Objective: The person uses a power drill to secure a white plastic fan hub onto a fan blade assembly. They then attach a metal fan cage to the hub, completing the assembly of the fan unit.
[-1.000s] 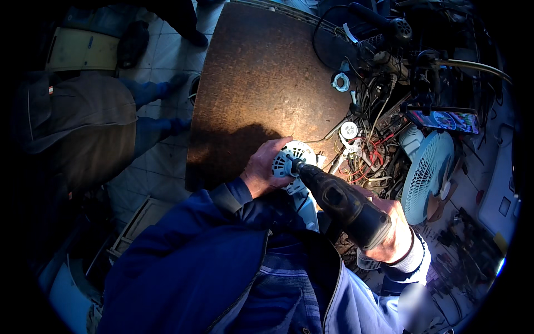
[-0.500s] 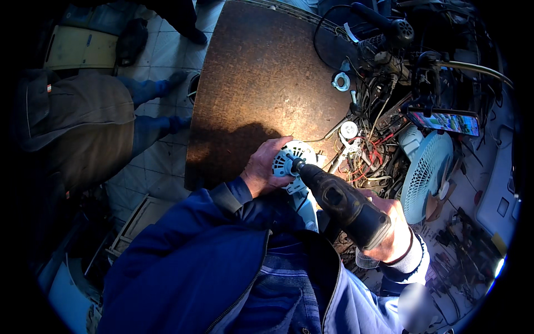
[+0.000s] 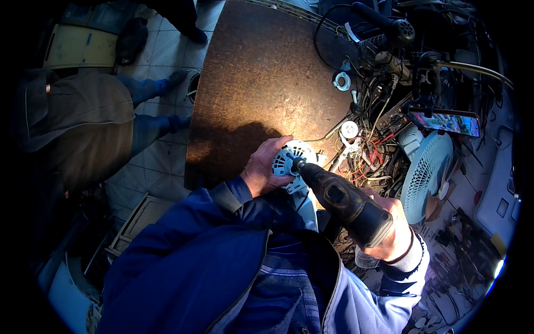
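Note:
My left hand (image 3: 262,168) is wrapped round the side of a pale, round, slotted fan motor housing (image 3: 300,149). Below the housing runs a light-coloured stem (image 3: 306,210), close to my jacket. In my right hand (image 3: 396,231) is a dark, worn power drill (image 3: 345,201), gripped at its rear and angled up to the left. The drill's bit meets the slotted face of the housing; its very tip is hard to make out. My right fingers are partly hidden behind the drill body.
A brown wooden table (image 3: 267,67) lies ahead. Tangled wires and parts (image 3: 370,161) cover its right side, beside a light blue fan grille (image 3: 425,178) and a lit phone (image 3: 445,121). A pale ring (image 3: 341,81) rests on the table. At left stands another person (image 3: 83,122).
The drill and the housing stay in nearly the same place. My right forearm has shifted very slightly.

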`<act>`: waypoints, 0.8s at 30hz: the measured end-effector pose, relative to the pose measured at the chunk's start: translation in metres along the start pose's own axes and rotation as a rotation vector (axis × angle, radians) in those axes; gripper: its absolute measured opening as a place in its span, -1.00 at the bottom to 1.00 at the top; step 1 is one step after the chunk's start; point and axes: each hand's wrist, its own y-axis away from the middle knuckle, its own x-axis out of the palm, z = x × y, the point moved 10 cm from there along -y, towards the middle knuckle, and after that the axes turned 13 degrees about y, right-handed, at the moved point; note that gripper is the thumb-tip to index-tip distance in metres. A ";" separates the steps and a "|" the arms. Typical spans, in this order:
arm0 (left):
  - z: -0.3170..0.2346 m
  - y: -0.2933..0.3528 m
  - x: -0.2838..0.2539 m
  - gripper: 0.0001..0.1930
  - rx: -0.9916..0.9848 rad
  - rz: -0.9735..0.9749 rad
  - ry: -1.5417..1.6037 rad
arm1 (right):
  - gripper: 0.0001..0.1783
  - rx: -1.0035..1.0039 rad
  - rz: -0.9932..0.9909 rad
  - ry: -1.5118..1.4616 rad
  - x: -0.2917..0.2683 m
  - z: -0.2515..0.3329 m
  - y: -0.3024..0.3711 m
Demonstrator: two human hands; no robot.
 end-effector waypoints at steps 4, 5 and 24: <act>0.000 0.000 0.000 -0.02 -0.001 0.002 -0.006 | -0.39 -0.022 0.017 0.016 0.000 0.000 0.000; 0.000 0.000 -0.001 -0.02 -0.012 0.002 0.001 | -0.39 -0.019 0.021 0.003 0.000 0.000 -0.001; -0.001 -0.002 -0.002 -0.02 -0.005 0.007 0.011 | -0.43 -0.017 -0.008 0.006 -0.007 0.003 -0.007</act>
